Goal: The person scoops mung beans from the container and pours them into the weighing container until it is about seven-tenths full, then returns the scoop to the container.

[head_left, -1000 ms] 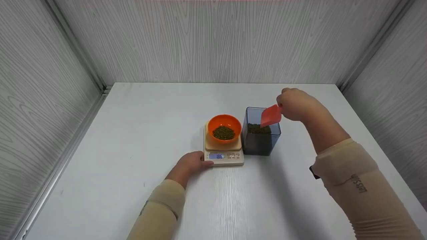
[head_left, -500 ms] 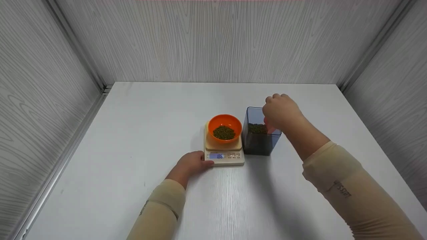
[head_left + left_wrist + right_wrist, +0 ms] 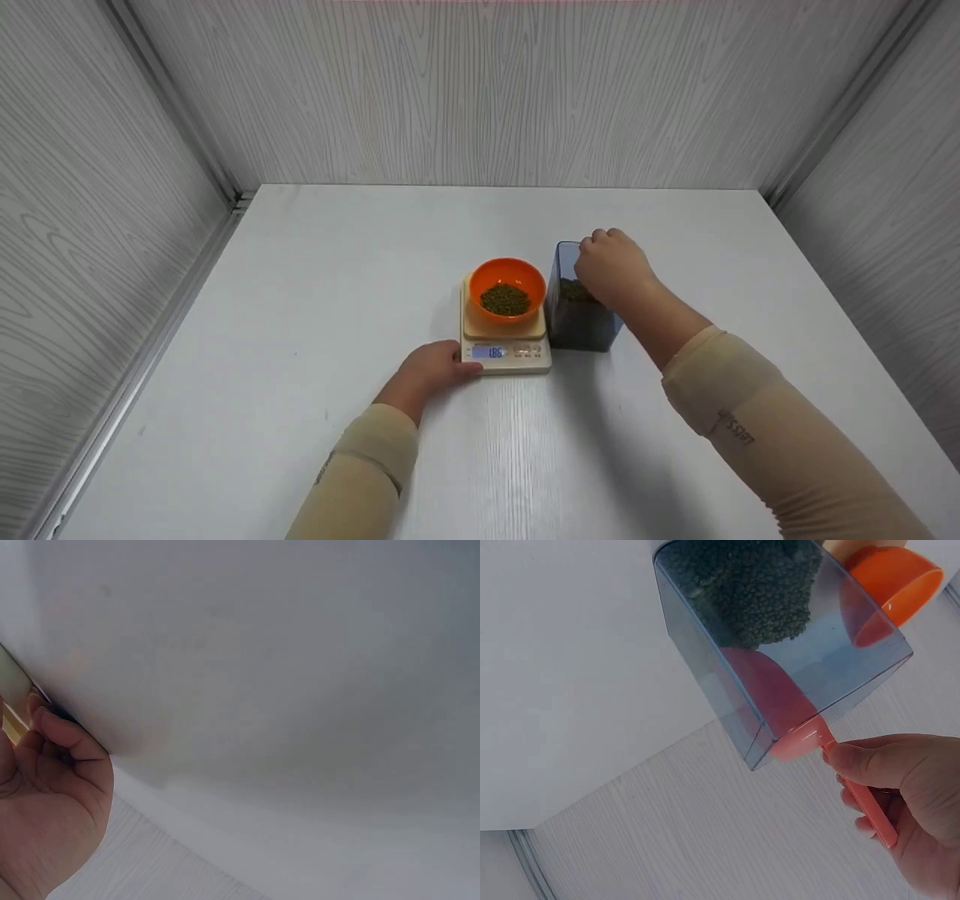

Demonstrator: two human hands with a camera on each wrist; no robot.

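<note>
My left hand (image 3: 431,366) grips the front left corner of a cream kitchen scale (image 3: 506,366), thumb along its front edge. On the scale's platform sits an orange bowl (image 3: 519,271) with small green beans (image 3: 505,300) in the bottom. Directly right of the scale stands a tall, clear bluish plastic container (image 3: 585,330), part full of the same beans (image 3: 754,589). Over its right rim, my right hand (image 3: 615,270) holds a red scoop (image 3: 806,736) by the handle. The scoop's blade dips inside toward the beans; in the head view the hand hides it.
The white table (image 3: 337,285) carries the scale and container near its middle. Grey wood-grain panels (image 3: 480,97) enclose the back and both sides. A lit display (image 3: 489,352) shows on the scale's front, close to my left thumb.
My right hand has moved down and left, bringing the scoop from above the container's rim into it. The left hand, scale and bowl have stayed in place.
</note>
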